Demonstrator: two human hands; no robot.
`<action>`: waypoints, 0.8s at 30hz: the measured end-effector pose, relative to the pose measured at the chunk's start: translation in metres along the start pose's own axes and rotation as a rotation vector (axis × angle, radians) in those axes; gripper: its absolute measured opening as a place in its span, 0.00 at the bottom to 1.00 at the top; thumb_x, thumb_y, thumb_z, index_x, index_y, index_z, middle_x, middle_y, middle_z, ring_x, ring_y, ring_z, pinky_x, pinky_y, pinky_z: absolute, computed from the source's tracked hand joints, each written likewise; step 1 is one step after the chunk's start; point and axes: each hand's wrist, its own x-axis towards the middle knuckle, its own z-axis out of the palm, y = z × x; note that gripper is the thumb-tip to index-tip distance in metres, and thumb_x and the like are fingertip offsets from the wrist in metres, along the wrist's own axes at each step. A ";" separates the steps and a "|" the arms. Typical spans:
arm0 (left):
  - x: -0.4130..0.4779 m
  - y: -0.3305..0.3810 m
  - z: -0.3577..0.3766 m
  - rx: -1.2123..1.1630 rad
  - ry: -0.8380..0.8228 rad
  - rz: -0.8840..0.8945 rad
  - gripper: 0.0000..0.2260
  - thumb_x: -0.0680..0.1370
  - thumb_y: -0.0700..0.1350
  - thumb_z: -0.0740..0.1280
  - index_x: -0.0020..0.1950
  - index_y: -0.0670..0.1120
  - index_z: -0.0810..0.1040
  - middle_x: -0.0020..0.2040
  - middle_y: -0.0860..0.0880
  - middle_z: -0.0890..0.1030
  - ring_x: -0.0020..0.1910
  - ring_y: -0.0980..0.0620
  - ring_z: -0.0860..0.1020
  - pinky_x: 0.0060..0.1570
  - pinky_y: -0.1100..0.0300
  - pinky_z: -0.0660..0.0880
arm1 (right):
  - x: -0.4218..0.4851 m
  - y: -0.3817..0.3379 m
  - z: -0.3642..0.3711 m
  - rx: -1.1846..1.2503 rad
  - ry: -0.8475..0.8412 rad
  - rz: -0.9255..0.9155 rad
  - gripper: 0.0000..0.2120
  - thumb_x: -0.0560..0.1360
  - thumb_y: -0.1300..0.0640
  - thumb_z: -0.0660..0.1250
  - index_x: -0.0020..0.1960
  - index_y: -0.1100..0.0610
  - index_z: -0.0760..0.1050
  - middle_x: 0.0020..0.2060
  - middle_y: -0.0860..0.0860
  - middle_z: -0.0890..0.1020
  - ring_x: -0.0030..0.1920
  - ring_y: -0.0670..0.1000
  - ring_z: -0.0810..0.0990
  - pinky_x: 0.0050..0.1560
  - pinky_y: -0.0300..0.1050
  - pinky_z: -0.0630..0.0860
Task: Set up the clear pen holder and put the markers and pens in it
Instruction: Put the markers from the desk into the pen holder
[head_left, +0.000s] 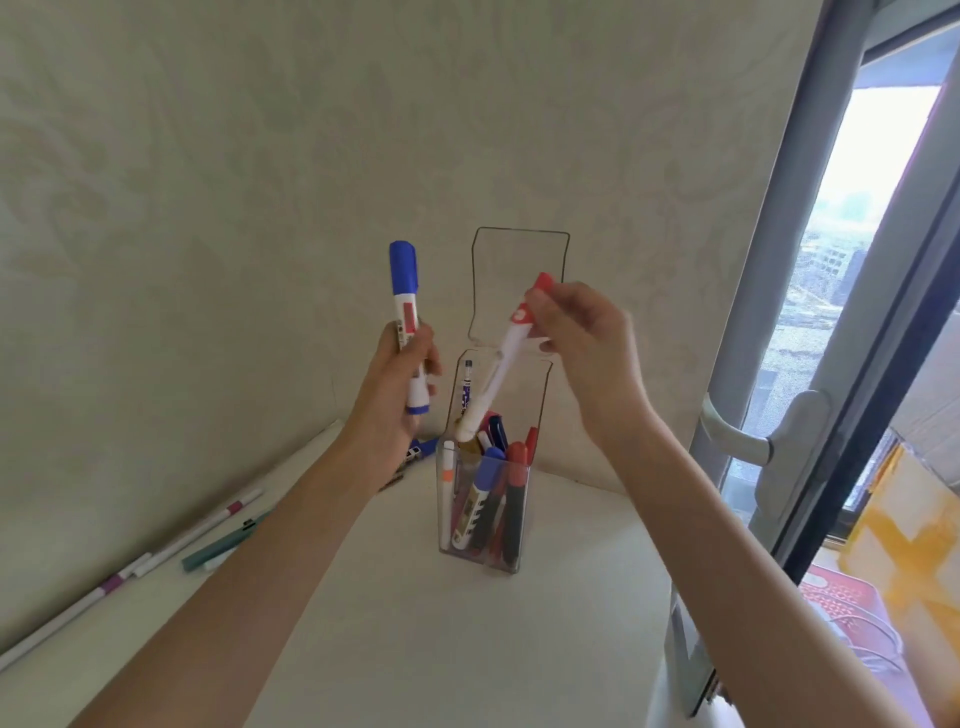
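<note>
White table | clear plastic pen holder up, part-filled | my right fingers pinch red-capped white marker into it | left fingers grip blue-capped marker | slim pens lie outside, to go.

Label print on blue-capped marker too blurred; no readable text.

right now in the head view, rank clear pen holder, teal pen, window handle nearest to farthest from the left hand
1. clear pen holder, just right of the left hand
2. teal pen, lying lower left
3. window handle, far right
</note>
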 end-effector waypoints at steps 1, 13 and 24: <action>0.005 0.001 0.000 -0.015 0.041 0.010 0.03 0.78 0.46 0.59 0.45 0.51 0.69 0.35 0.51 0.71 0.34 0.56 0.70 0.37 0.63 0.68 | 0.006 0.001 -0.004 -0.027 0.041 -0.014 0.04 0.76 0.58 0.65 0.47 0.57 0.78 0.38 0.46 0.82 0.35 0.38 0.79 0.37 0.29 0.73; 0.009 -0.019 0.008 0.557 0.020 0.104 0.08 0.78 0.46 0.59 0.55 0.46 0.69 0.48 0.49 0.78 0.42 0.56 0.79 0.42 0.65 0.72 | -0.003 0.052 -0.010 -0.599 -0.121 -0.267 0.14 0.77 0.61 0.62 0.61 0.53 0.67 0.42 0.51 0.81 0.42 0.50 0.79 0.45 0.42 0.77; -0.012 -0.026 -0.008 1.286 -0.104 0.336 0.34 0.72 0.47 0.69 0.69 0.60 0.51 0.37 0.51 0.79 0.34 0.51 0.79 0.37 0.56 0.76 | -0.001 0.066 -0.009 -1.023 -0.206 -0.426 0.06 0.73 0.55 0.67 0.49 0.53 0.75 0.40 0.50 0.83 0.50 0.52 0.71 0.47 0.37 0.53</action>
